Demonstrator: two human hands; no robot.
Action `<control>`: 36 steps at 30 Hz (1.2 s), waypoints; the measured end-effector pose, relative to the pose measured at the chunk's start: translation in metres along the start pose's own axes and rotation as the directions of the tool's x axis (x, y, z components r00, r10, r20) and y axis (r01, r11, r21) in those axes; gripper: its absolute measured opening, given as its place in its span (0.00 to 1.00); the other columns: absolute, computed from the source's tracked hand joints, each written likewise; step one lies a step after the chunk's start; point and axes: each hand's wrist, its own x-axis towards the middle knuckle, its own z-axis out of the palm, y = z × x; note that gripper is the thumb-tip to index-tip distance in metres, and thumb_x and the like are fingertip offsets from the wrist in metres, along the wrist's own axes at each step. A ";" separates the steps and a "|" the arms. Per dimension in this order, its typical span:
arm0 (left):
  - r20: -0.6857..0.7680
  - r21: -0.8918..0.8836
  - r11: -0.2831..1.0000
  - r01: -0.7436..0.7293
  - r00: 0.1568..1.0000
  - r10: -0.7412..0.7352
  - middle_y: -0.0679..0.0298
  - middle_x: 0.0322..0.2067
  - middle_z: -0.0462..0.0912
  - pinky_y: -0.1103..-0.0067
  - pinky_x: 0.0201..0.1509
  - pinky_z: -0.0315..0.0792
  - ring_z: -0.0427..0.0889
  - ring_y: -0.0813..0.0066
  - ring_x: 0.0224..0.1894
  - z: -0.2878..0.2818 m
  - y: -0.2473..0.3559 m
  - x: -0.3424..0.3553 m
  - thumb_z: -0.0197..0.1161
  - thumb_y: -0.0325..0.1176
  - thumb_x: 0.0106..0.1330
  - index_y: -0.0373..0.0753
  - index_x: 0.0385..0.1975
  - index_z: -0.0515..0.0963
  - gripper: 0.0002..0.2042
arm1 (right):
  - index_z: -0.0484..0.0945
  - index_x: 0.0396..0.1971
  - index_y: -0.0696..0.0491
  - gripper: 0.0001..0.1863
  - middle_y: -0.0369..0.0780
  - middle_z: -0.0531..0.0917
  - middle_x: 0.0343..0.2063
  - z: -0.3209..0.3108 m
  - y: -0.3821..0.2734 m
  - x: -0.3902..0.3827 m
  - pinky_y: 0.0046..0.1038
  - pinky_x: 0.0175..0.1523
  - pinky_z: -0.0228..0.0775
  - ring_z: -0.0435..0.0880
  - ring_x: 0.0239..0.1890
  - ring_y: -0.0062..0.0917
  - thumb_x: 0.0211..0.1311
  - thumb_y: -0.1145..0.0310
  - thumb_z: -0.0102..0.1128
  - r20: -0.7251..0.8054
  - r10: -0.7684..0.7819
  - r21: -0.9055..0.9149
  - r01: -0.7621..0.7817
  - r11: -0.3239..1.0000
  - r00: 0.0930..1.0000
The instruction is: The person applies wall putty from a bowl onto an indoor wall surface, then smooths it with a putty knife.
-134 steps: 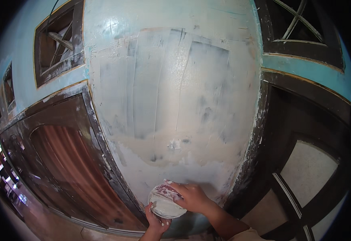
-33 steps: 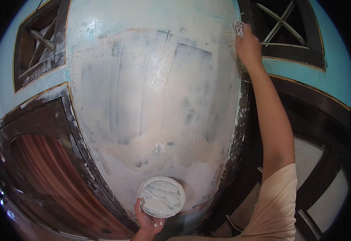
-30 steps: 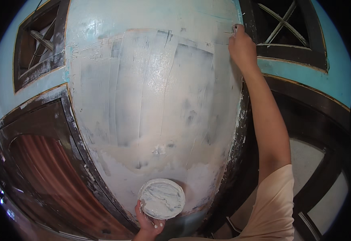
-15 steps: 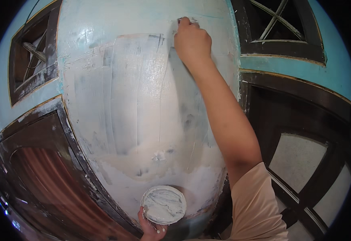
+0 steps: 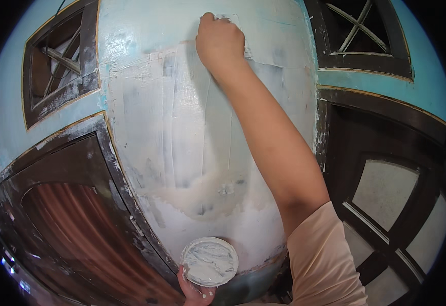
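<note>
High on the wall, my right hand (image 5: 220,43) is closed round a putty scraper (image 5: 231,19) whose pale edge peeks out beyond the knuckles; the hand covers most of it. The wall (image 5: 182,127) is pale blue-green with smeared white putty, streaked vertically in the middle and whiter low down. Below, my left hand (image 5: 196,291) grips a round shallow dish (image 5: 209,261) from beneath and the left side. White putty coats the inside of this dish, and specks of it stick to my left fingers.
A dark wooden door (image 5: 80,204) with a reddish-brown curtain-like panel stands at the left. Another dark door (image 5: 386,194) with pale panes is at the right. Crossed-bar vents (image 5: 355,25) sit above both, in brown frames.
My right hand has moved left across the upper wall with the scraper. The whole view has shifted, so the wall and doors appear farther right. My left hand still holds the dish low down.
</note>
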 end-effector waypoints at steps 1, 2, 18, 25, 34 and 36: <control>0.017 -0.006 1.000 -0.001 1.000 0.001 0.60 0.62 0.68 0.55 0.67 0.58 0.67 0.54 0.63 -0.001 0.003 -0.003 0.47 0.60 0.64 0.44 0.63 0.65 0.33 | 0.75 0.37 0.61 0.15 0.49 0.81 0.31 -0.002 -0.005 0.001 0.32 0.29 0.80 0.86 0.31 0.36 0.50 0.72 0.64 0.002 0.002 -0.004 -0.002 1.000 1.000; 0.031 -0.025 1.000 0.001 1.000 -0.001 0.60 0.62 0.69 0.56 0.68 0.58 0.67 0.54 0.63 -0.002 0.005 -0.006 0.47 0.60 0.64 0.43 0.63 0.65 0.33 | 0.75 0.38 0.61 0.15 0.50 0.82 0.31 -0.002 -0.013 0.002 0.33 0.29 0.80 0.86 0.30 0.36 0.50 0.71 0.64 -0.017 -0.024 0.012 0.024 1.000 1.000; 0.035 -0.112 0.983 -0.145 0.988 0.150 0.59 0.60 0.71 0.58 0.67 0.61 0.69 0.54 0.61 -0.016 0.026 -0.040 0.46 0.58 0.65 0.42 0.62 0.66 0.32 | 0.73 0.41 0.60 0.17 0.50 0.82 0.34 -0.032 -0.219 -0.008 0.35 0.37 0.80 0.85 0.38 0.36 0.51 0.71 0.64 0.117 -0.106 0.357 0.058 0.932 0.987; 0.043 -0.079 0.977 -0.199 0.978 0.203 0.59 0.61 0.69 0.57 0.67 0.59 0.68 0.53 0.62 -0.011 0.032 -0.051 0.45 0.59 0.65 0.42 0.62 0.66 0.32 | 0.71 0.41 0.63 0.16 0.53 0.82 0.30 -0.061 -0.184 -0.018 0.39 0.41 0.78 0.84 0.36 0.44 0.53 0.72 0.59 0.085 -0.191 0.609 0.101 0.787 0.978; 0.089 -0.112 0.964 -0.242 0.964 0.252 0.58 0.63 0.67 0.59 0.69 0.58 0.66 0.54 0.64 0.027 0.041 -0.031 0.44 0.58 0.67 0.41 0.65 0.63 0.33 | 0.68 0.48 0.58 0.19 0.58 0.80 0.28 -0.101 -0.051 -0.137 0.47 0.43 0.70 0.80 0.35 0.53 0.54 0.71 0.53 0.526 -0.423 0.830 -0.340 0.442 0.738; 0.106 -0.098 0.963 -0.250 0.960 0.260 0.58 0.63 0.67 0.61 0.69 0.58 0.66 0.55 0.64 0.049 0.037 -0.022 0.44 0.58 0.67 0.41 0.65 0.63 0.33 | 0.68 0.48 0.57 0.18 0.57 0.80 0.28 -0.094 -0.029 -0.174 0.47 0.40 0.70 0.80 0.34 0.53 0.55 0.71 0.52 0.509 -0.519 0.857 -0.350 0.378 0.687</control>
